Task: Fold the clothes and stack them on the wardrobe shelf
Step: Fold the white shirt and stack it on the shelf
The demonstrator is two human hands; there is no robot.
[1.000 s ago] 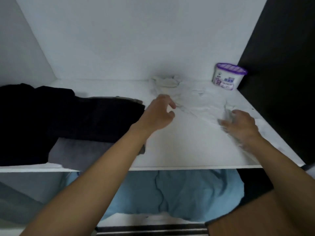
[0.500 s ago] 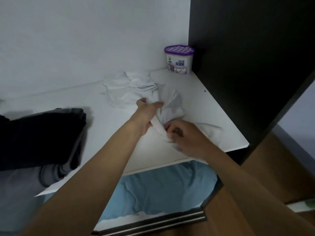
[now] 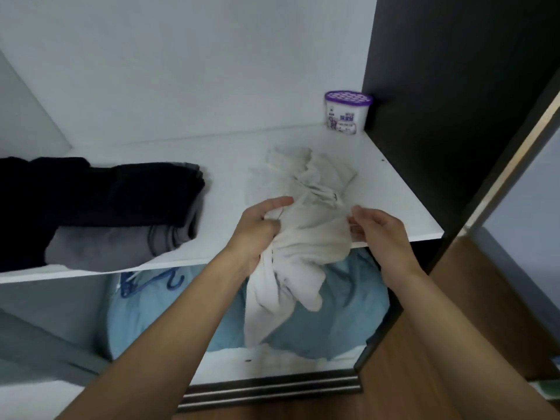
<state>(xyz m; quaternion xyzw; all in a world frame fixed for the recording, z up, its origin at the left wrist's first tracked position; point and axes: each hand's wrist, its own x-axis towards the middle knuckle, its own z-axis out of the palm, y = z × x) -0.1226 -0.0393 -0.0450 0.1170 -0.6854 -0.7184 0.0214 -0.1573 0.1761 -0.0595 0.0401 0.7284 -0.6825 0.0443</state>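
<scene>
Head: white garment [image 3: 312, 237] in left hand [image 3: 257, 231]

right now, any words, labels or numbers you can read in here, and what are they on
Tub, front label: blue and purple print, too blurred to read.
Garment, dark clothes, shelf: no text visible.
</scene>
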